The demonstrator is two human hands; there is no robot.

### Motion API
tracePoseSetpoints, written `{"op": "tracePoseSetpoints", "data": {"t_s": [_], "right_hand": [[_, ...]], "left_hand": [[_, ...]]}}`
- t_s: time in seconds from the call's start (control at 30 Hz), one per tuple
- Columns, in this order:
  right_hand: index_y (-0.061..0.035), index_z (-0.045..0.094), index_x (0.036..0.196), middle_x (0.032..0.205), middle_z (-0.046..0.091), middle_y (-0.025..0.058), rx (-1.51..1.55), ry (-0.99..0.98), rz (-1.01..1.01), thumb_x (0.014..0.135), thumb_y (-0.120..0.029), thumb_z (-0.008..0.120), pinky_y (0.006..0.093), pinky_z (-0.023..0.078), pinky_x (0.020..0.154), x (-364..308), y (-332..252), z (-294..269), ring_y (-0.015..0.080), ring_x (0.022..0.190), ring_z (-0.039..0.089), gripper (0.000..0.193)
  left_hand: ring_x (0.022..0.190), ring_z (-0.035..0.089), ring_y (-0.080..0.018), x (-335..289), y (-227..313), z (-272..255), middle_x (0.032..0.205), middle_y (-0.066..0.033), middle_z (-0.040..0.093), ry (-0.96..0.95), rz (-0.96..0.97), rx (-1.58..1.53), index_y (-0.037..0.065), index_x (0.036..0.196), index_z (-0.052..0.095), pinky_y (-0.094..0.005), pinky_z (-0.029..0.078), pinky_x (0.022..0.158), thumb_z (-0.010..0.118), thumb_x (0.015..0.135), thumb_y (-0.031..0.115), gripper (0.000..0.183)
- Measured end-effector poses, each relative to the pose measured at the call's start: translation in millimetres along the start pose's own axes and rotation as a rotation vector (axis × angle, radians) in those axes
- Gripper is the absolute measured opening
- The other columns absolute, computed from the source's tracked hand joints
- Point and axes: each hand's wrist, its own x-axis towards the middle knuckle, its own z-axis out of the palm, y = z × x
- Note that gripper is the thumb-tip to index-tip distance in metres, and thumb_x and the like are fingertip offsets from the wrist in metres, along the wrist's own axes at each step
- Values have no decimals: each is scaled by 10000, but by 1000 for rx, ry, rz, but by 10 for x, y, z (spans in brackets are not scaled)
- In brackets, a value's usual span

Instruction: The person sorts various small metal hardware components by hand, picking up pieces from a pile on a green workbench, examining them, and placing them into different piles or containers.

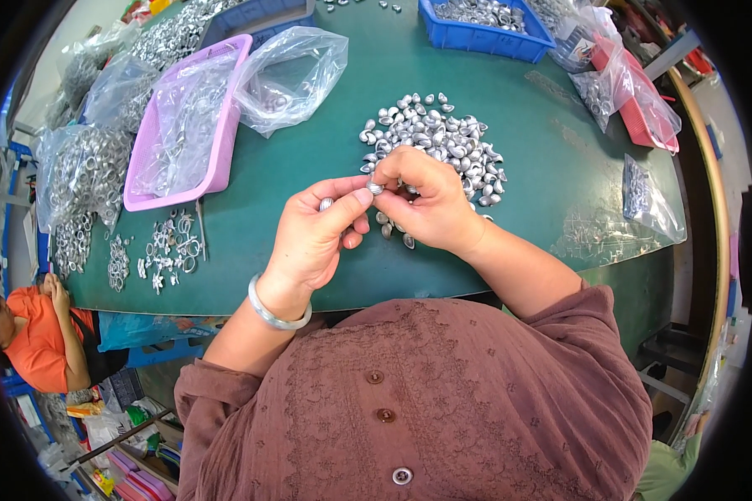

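Observation:
Both hands meet over the near side of a pile of small silver shell-shaped metal pieces point(451, 138) on the green tabletop. A ridged silver metal piece point(375, 189) sits between the fingertips, pinched by my left hand point(313, 230) at its thumb and forefinger. My right hand point(430, 200) closes on the same piece from the other side. Another ridged silver piece point(326, 204) rests against the curled fingers of my left hand. A few loose pieces lie just below my right hand, partly covered by it.
To the left stand a pink basket point(226, 146) lined with a plastic bag, an open clear bag point(297, 75) and bags of metal rings point(88, 171). A blue bin point(485, 37) of parts is at the back. A red basket point(639, 108) stands right. A person in orange point(46, 342) sits left.

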Motion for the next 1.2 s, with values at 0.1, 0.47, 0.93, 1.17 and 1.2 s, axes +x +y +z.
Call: {"op": "tracePoseSetpoints", "data": {"t_s": [0.1, 0.47, 0.93, 1.17, 1.2], "right_hand": [[-38, 533, 806, 721, 519, 51, 3, -4, -7, 675, 30, 605, 241, 424, 503, 3, 2, -2, 132, 590, 525, 164], [-33, 550, 832, 705, 516, 21, 103, -71, 117, 710, 0, 614, 224, 410, 480, 13, -22, -32, 77, 572, 506, 142], [-25, 593, 861, 659, 522, -39, 484, -121, 365, 757, -72, 629, 189, 383, 576, 38, 34, -41, 23, 612, 460, 119], [-8, 604, 980, 741, 564, -15, 651, -151, 419, 775, -88, 631, 199, 405, 628, 45, 48, -68, 44, 694, 482, 221], [-5, 600, 1008, 764, 578, -5, 652, -164, 409, 781, -83, 624, 204, 415, 640, 43, 55, -73, 50, 703, 492, 242]], "left_hand": [[556, 485, -54, -3, -5, 9, 746, -27, 571, 10, 18, 13, -32, 959, 582, -165, 369, 436, 618, 793, 89, 208], [546, 481, -60, -12, 27, 24, 710, -22, 562, 35, 11, 71, -15, 897, 589, -167, 354, 428, 578, 815, 100, 142], [551, 486, -68, -8, 30, -3, 714, -25, 554, 20, -40, 2, 6, 851, 580, -172, 352, 423, 589, 811, 131, 132], [567, 496, -93, -36, 47, 26, 723, -30, 552, 25, -49, 10, 38, 807, 580, -178, 347, 423, 572, 819, 132, 96], [568, 497, -94, -38, 52, 33, 725, -31, 553, 27, -48, 12, 39, 810, 578, -179, 348, 424, 573, 819, 133, 95]]}}
